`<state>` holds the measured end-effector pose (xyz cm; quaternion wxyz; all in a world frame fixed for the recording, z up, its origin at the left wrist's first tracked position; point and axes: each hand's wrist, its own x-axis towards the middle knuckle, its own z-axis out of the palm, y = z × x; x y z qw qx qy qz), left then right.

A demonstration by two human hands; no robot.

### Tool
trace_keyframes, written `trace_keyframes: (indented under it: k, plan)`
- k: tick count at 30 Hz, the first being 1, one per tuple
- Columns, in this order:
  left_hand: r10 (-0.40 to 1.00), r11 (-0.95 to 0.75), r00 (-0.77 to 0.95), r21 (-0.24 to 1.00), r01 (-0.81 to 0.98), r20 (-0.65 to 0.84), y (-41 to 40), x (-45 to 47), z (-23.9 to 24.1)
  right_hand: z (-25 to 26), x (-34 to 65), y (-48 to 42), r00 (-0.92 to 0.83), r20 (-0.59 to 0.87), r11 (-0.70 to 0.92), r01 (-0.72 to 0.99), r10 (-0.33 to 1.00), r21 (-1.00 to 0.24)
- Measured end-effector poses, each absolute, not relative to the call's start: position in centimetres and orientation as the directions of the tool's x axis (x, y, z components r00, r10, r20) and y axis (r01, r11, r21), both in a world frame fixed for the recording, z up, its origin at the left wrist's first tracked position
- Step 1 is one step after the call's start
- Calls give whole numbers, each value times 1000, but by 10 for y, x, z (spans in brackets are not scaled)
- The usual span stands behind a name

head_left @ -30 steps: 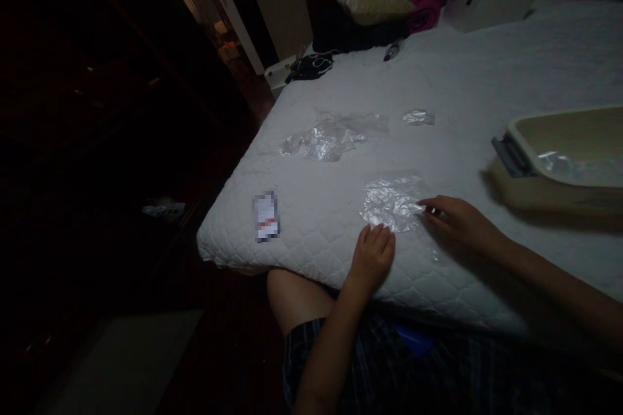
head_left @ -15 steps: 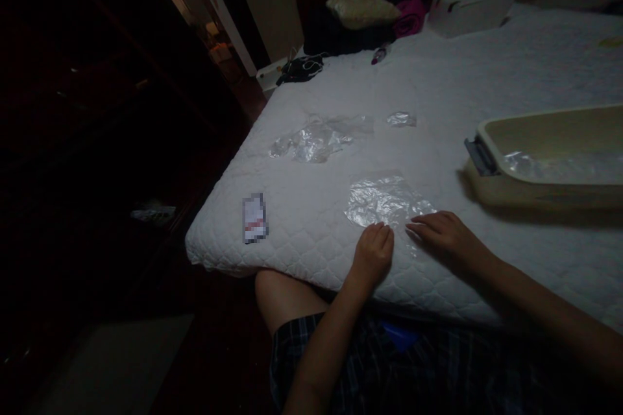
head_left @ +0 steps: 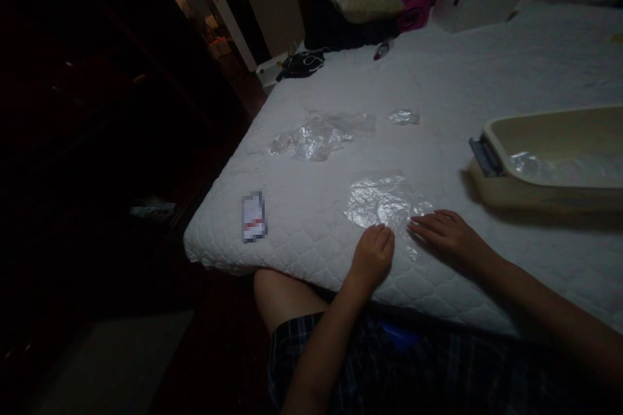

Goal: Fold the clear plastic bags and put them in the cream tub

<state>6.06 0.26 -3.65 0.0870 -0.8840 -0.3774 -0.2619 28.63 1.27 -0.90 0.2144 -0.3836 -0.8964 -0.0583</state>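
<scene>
A clear, crinkled plastic bag (head_left: 377, 201) lies flat on the white quilted bed cover, close to the bed's front edge. At its lower edge is my left hand (head_left: 374, 253), fingers closed together on the plastic; the fingertips are partly hidden. My right hand (head_left: 450, 233) rests at the bag's right side with its fingers stretched out and touching it. Farther back lie a larger crumpled plastic bag (head_left: 314, 139) and a small folded plastic bag (head_left: 403, 117).
To the right stands a cream plastic bin (head_left: 545, 198) with a grey latch (head_left: 485, 157) and clear plastic inside. A blurred-out flat object (head_left: 254, 217) lies on the left. Toward the headboard are a white box (head_left: 479, 6), a pillow (head_left: 365, 3) and a magenta roll (head_left: 413, 11).
My right hand has shifted very slightly on the bag's right side. The left hand stays at the lower edge, and the view has tilted a little.
</scene>
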Motion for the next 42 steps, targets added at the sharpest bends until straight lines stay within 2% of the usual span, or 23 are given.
trace_keyframes:
  k: [16,30,38,42]
  plan:
    - [594,-723,570,65,688,568,3,60,-35,-9,287,11,-584,467,727,649,664,-222]
    - [610,-720,629,4,694,482,3,60,-35,-7,285,10,-566,527,746,628,634,-222]
    - [609,-722,637,-2,692,473,3,60,-34,-3,264,18,-420,546,616,751,725,-239]
    - [606,-725,626,17,689,491,3,60,-33,-5,252,23,-273,510,474,822,816,-317]
